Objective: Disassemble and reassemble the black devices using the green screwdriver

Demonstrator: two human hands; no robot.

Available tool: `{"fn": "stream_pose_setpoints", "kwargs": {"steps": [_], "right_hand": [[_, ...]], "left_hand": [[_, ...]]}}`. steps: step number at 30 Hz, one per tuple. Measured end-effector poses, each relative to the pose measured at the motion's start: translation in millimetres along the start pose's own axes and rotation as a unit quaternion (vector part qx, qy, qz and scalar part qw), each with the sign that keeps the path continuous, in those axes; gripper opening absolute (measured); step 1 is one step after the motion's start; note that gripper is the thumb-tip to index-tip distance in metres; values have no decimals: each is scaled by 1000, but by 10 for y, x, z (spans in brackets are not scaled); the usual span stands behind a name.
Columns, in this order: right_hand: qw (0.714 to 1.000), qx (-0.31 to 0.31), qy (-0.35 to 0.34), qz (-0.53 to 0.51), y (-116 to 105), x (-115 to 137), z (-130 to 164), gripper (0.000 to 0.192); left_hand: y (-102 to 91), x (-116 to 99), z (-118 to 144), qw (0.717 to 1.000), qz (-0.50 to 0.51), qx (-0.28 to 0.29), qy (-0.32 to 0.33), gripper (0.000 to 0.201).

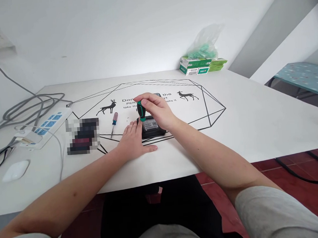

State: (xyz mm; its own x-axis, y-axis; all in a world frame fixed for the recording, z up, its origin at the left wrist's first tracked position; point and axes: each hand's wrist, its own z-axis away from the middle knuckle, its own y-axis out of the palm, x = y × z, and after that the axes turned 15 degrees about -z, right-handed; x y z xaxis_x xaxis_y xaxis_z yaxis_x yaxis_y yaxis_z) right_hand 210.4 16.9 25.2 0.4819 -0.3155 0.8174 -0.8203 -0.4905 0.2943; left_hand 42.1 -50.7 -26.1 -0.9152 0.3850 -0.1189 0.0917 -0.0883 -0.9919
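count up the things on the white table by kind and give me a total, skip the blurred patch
Screwdrivers: 2, a green-handled one in the right hand, a red-and-blue one lying loose
Black device under the left hand: 1
Power strip: 1
White mouse: 1
Green-and-white boxes: 1 stack
Plastic bag: 1
Total: 7
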Motion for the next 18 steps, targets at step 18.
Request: {"fn": "stream_pose_setpoints", "kwargs": {"steps": [18], "right_hand": [[1000, 6, 0, 15, 3, 17, 10, 44]], "left_hand": [[19, 43, -44, 999, 25, -21, 11, 126]]}}
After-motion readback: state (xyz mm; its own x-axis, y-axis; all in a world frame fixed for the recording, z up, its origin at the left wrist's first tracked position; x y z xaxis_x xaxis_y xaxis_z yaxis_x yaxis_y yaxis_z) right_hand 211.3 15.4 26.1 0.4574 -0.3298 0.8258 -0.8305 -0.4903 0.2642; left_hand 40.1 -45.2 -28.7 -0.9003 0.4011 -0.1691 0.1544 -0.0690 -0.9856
